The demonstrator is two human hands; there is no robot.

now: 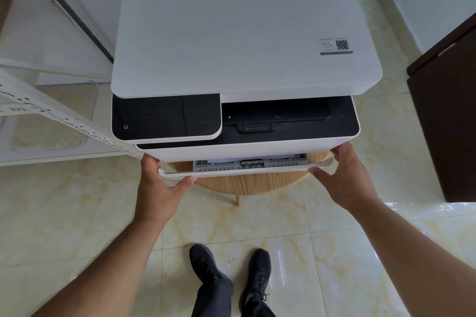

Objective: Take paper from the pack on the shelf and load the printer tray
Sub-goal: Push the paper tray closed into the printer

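Head view looks straight down over the white printer (244, 28), which sits on a round wooden table (247, 183). I have both hands on the paper tray (244, 168), which stands pulled out only a little from the printer's front. My left hand (159, 185) grips the tray's left end, thumb lying under the front lip and fingers wrapped around the corner. My right hand (345, 175) grips the right end the same way, thumb along the front edge. In the narrow slot I see grey plastic guides and a thin strip of white paper (231, 159) lying inside; how thick that stack is I cannot tell.

Room to move: tiled floor (77, 213) lies open in front of the table, with my two black shoes (231, 273) near its leg. A white perforated shelf rail (64, 116) slants in close to the printer's left front corner, just beside my left hand. A dark cabinet (445, 123) stands well apart on the right. The shelf at left is cut off by the frame, and I cannot make out any paper pack on it.
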